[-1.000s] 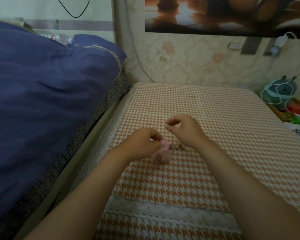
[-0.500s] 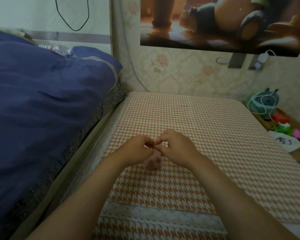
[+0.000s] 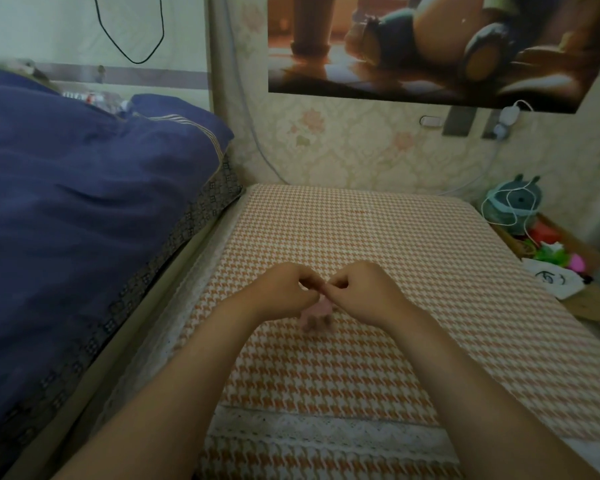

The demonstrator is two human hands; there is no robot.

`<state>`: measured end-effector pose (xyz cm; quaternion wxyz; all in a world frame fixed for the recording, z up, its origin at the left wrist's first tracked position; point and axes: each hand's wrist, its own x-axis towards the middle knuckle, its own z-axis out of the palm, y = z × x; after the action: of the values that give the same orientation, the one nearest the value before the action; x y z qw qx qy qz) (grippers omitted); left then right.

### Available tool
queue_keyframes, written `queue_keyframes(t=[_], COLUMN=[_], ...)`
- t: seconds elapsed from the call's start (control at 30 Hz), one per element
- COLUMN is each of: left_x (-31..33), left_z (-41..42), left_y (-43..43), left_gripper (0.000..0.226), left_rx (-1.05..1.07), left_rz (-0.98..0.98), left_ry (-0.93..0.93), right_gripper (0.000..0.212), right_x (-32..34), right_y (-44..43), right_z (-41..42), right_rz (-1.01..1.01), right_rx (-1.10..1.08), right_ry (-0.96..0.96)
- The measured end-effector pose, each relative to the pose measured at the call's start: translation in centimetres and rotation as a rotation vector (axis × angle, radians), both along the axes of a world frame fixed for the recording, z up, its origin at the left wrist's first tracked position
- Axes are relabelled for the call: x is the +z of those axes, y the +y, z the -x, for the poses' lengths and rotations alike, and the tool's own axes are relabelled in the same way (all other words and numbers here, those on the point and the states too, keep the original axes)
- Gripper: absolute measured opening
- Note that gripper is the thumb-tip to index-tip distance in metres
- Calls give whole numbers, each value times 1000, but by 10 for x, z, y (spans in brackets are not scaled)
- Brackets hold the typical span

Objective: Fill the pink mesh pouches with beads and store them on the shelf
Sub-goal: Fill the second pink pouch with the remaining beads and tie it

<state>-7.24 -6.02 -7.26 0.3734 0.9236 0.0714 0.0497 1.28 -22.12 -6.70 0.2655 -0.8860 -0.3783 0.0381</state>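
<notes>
A small pink mesh pouch (image 3: 315, 315) hangs just above the orange houndstooth table cover (image 3: 361, 237), blurred, with dark beads showing through its lower part. My left hand (image 3: 284, 292) and my right hand (image 3: 364, 292) meet over it, knuckles up. The fingertips of both hands pinch the pouch's top edge from either side. The pouch's mouth is hidden behind my fingers.
A dark blue duvet (image 3: 84, 202) on a bed runs along the left edge of the table. At the right, a low wooden shelf (image 3: 568, 244) holds a teal round gadget (image 3: 513, 206) with a white cable, colourful small items and a white cloth (image 3: 551, 278).
My right hand came left and down from a raised pinch to meet the left hand at the pouch top. The view tilted up slightly.
</notes>
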Motion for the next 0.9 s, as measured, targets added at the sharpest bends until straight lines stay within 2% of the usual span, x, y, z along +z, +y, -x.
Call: queue_keyframes(t=[0.23, 0.37, 0.5, 0.63, 0.77, 0.9], left_x=[-4, -12, -19, -25, -31, -33], left_z=[-15, -18, -22, -24, -25, -26], left_y=[2, 5, 6, 4, 2, 4], left_gripper=[22, 24, 18, 15, 18, 14], left_rx=[167, 229, 200, 98, 15, 24], left_rz=[-121, -215, -322, -344, -445, -445], left_ry=[-59, 4, 111, 172, 223, 210], right_gripper=[57, 28, 13, 18, 23, 26], right_x=[1, 4, 6, 10, 13, 13], right_y=[-20, -27, -30, -30, -28, -28], right_z=[-9, -7, -5, 0, 0, -1], right_rz=[77, 141, 131, 130, 140, 157], right_rx=[-112, -135, -109, -80, -39, -28], right_ry=[-66, -83, -36, 37, 50, 45])
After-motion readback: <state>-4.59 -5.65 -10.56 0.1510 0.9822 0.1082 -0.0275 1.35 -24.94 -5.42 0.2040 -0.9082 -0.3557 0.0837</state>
